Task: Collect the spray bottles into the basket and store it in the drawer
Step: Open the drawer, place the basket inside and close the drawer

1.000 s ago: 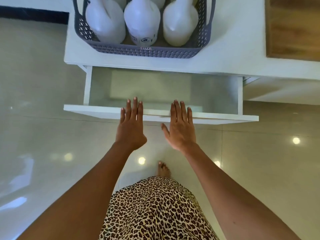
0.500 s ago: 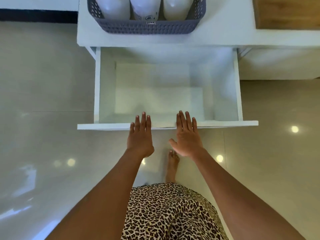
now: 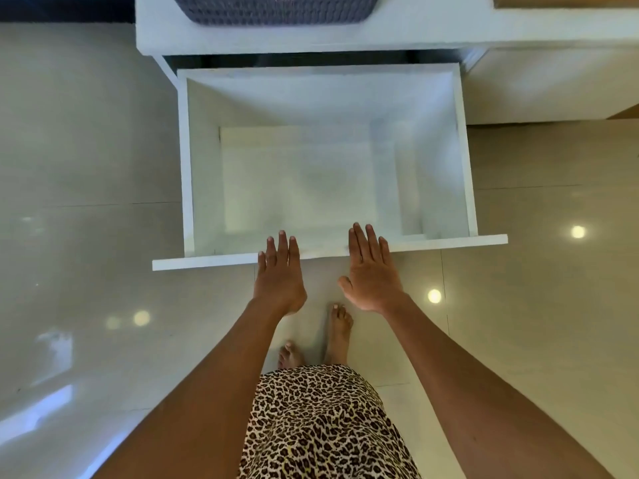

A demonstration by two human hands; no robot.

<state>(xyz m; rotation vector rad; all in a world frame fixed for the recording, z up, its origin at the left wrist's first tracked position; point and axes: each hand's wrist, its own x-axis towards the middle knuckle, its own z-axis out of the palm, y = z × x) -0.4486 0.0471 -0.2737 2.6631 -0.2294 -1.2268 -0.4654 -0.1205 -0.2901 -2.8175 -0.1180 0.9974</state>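
Observation:
The white drawer [image 3: 185, 167] stands pulled far out below the white counter [image 3: 432, 27], and nothing lies inside it. Only the lower front of the grey woven basket [image 3: 276, 12] shows on the counter at the top edge of the view; the spray bottles in it are cut off above the frame. My left hand [image 3: 278, 276] and my right hand [image 3: 371, 271] lie flat side by side, fingertips resting over the top edge of the drawer front [image 3: 207, 262]. Neither hand holds anything.
Glossy beige floor tiles [image 3: 86, 167] surround the drawer on both sides. My bare feet [image 3: 339, 330] stand just behind the drawer front. A wooden surface [image 3: 567, 0] shows at the top right, with a white cabinet face [image 3: 553, 84] beneath it.
The drawer has slid much further out toward me with both hands on its front edge. The view has tilted down, so the bottles have left the frame.

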